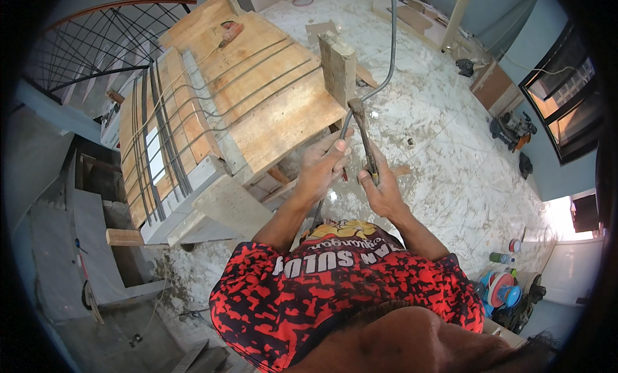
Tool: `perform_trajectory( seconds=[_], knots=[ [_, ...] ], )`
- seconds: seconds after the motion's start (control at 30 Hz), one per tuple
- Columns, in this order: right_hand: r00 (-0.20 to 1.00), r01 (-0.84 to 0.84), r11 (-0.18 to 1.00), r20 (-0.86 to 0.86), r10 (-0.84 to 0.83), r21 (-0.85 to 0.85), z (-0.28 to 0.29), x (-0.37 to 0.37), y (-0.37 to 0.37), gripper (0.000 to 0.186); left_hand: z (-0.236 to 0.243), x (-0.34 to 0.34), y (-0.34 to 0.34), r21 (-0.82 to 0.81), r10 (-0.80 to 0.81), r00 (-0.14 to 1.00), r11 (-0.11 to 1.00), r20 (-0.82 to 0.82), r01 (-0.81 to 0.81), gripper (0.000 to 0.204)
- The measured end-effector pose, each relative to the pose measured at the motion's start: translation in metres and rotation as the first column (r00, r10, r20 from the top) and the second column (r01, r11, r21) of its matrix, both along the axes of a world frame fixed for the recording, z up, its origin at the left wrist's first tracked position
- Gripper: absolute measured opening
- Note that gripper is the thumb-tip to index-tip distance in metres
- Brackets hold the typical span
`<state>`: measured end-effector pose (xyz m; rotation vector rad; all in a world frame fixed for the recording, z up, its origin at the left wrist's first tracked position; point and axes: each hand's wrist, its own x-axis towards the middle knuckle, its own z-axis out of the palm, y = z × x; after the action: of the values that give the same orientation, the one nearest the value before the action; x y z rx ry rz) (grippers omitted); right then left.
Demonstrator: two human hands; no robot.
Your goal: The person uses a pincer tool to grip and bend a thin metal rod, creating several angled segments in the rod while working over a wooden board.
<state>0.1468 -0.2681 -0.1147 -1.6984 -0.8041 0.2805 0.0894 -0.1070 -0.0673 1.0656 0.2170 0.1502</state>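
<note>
My left hand [322,167] is closed around a long grey steel rod [390,44]. The rod rises to the top of the view and curves sharply beside a wooden post; its lower end passes down in front of my shirt. In my right hand [384,191] is a slim dark metal hand tool [367,138], its exact kind unclear, with a yellowish grip end. The tool's head meets the rod at the bend, just above my left hand. Both hands are in front of my body, right of the plywood platform.
Several bent steel rods [257,93] lie across the plywood platform [283,125], with a red power tool [231,33] at its far end. An upright wooden post [338,67] stands at its right corner. Dusty pale tiles [463,160] cover the floor; a machine [513,129] sits by the right wall.
</note>
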Motion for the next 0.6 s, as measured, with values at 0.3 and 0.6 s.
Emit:
perform_trajectory(
  seconds=[0.3, 0.6],
  knots=[
    [0.997, -0.014, 0.999, 0.078, 0.011, 0.036, 0.019, -0.003, -0.002, 0.059, 0.001, 0.0, 0.008, -0.073, -0.124, 0.99, 0.989, 0.068, 0.129, 0.046],
    [0.998, -0.057, 0.996, 0.02, 0.059, -0.075, 0.02, 0.011, -0.011, 0.059, 0.008, -0.002, 0.007, -0.026, -0.105, 0.994, 0.994, 0.043, 0.106, 0.045]
  ],
)
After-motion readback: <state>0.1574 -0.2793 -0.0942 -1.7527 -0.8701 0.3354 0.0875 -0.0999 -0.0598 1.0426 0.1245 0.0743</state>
